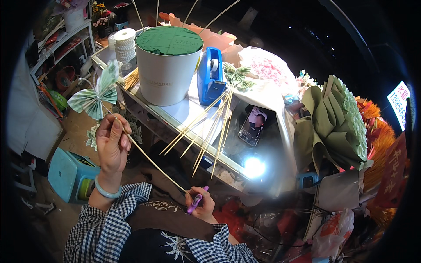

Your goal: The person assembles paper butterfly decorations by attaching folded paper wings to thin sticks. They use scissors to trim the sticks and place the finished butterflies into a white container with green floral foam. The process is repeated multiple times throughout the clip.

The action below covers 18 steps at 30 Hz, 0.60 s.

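My left hand [113,142] is closed, pinching a thin wooden stick [153,163] near its upper end. Just above the fingertips is a butterfly [97,97] of pleated, green-patterned paper resembling banknotes. Down and to the right, the stick's lower end reaches my right hand [202,209], whose fingers are closed round a small purple-handled tool [195,204]; its exact kind does not show. Whether those fingers also grip the stick, I cannot tell. Beyond, on the table, several loose sticks [202,139] lie fanned below another pleated paper piece [237,75].
A white bucket [165,83] filled with green foam stands on the table, sticks rising behind it. Beside it are a blue tape dispenser [212,78] and a ribbon spool [125,46]. A phone [252,126], bright lamp [254,167] and wrapped bouquets [326,125] sit rightward; a blue stool [66,175] stands left.
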Available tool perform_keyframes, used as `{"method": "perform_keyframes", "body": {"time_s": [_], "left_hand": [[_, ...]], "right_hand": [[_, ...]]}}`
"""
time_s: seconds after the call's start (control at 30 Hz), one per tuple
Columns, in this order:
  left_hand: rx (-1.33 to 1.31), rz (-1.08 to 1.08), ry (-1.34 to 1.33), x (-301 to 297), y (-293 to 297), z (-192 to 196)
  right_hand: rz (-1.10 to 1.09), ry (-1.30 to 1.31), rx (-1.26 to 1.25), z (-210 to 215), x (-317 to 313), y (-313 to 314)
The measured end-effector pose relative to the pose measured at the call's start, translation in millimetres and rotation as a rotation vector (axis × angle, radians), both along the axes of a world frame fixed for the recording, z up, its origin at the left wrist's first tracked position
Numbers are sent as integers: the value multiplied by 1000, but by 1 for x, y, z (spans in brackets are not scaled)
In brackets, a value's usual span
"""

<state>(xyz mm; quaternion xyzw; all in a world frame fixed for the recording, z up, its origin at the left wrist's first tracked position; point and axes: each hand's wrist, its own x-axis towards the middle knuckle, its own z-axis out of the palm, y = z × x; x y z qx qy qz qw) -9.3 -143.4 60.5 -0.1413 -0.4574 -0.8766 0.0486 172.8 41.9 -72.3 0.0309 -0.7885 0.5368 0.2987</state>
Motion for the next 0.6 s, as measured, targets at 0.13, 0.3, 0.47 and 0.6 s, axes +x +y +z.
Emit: {"method": "perform_keyframes", "body": {"time_s": [0.13, 0.3, 0.47, 0.6], "left_hand": [[-9, 10, 38, -1, -3, -2], [80, -10, 1, -3, -3, -3], [116, -89, -17, -3, -4, -3], [163, -93, -35, -5, -5, -7]], "right_hand": [[-6, 31, 53, 4, -1, 0], [22, 36, 61, 5, -1, 1], [40, 25, 49, 5, 0, 1], [20, 41, 79, 7, -1, 1]]}}
